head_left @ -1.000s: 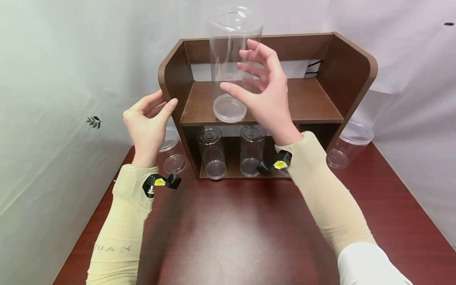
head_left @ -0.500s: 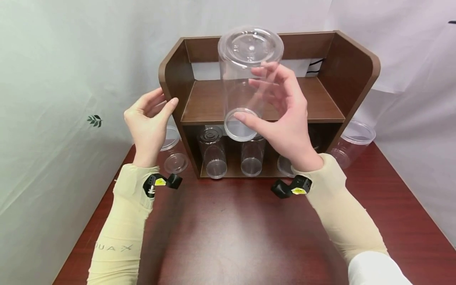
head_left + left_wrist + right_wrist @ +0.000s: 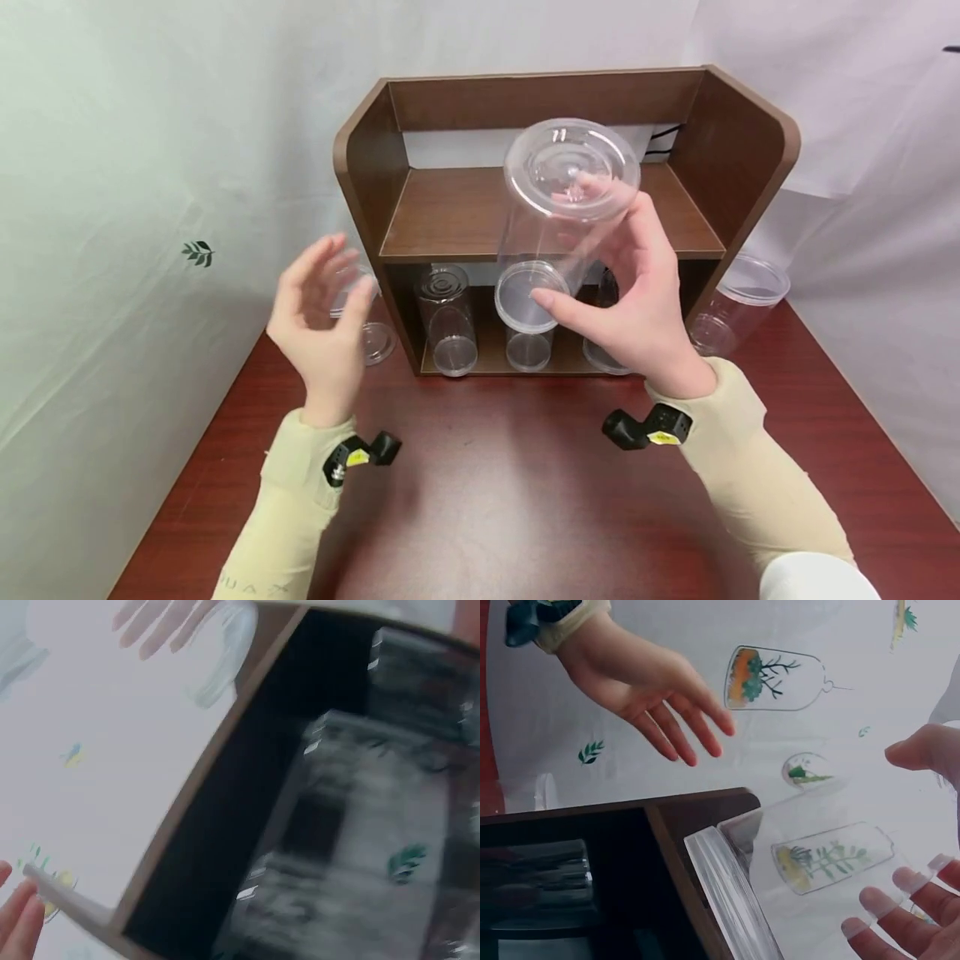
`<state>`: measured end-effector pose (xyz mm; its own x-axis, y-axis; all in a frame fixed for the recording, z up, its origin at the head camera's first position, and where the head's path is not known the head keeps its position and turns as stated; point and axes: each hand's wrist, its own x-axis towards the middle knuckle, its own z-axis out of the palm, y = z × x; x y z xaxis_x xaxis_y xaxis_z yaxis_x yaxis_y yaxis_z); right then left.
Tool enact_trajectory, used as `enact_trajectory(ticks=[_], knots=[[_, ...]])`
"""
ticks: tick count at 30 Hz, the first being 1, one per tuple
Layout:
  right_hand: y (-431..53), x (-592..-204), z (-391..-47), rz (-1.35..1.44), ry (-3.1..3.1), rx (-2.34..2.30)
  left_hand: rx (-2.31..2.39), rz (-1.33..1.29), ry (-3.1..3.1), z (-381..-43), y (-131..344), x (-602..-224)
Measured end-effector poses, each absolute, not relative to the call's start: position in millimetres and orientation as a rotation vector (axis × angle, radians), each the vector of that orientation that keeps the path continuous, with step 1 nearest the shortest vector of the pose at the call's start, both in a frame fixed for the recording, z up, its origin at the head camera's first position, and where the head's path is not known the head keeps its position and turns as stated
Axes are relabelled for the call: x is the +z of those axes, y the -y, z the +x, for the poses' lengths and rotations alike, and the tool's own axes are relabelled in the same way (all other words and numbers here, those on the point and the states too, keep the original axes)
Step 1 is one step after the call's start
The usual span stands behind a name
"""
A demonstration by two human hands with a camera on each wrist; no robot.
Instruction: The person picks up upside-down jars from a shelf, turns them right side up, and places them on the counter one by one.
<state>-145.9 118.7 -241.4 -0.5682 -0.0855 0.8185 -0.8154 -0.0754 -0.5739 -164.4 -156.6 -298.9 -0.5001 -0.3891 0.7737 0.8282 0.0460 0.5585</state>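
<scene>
My right hand grips a tall clear plastic jar in front of the shelf unit, thumb on the near side and fingers round the far side. The jar is tilted, its ringed end up toward the head camera. At its lower end a ribbed clear rim shows in the right wrist view. My left hand hovers off the left side of the brown shelf unit, fingers loosely bent and holding nothing. Sideways on, that same left hand appears in the right wrist view.
Several clear jars stand on the lower shelf, one at the left. Another jar stands left of the unit, partly behind my left hand, and one on its right. The red-brown table spreads in front.
My right hand has brought the jar down and to the right, tipping its ringed end toward the head camera. My left hand has let go of the shelf's side and drawn back.
</scene>
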Motion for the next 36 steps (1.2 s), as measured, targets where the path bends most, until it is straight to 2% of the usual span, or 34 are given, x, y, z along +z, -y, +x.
enact_trajectory(ticks=[5, 12, 22, 36], knots=[[-120, -252, -141, 1.024, 1.707, 1.692, -1.644, -0.747, 1.537, -148, 133, -333], [-122, -276, -134, 1.059, 1.776, 1.747, -1.707, -0.948, 1.859, -129, 102, -344], [-121, -311, -127, 1.056, 1.781, 1.918, -1.738, -0.983, 2.009, -125, 90, -356], [-123, -329, -127, 1.094, 1.632, 2.061, -1.876, -0.934, 1.958, -124, 95, -362]])
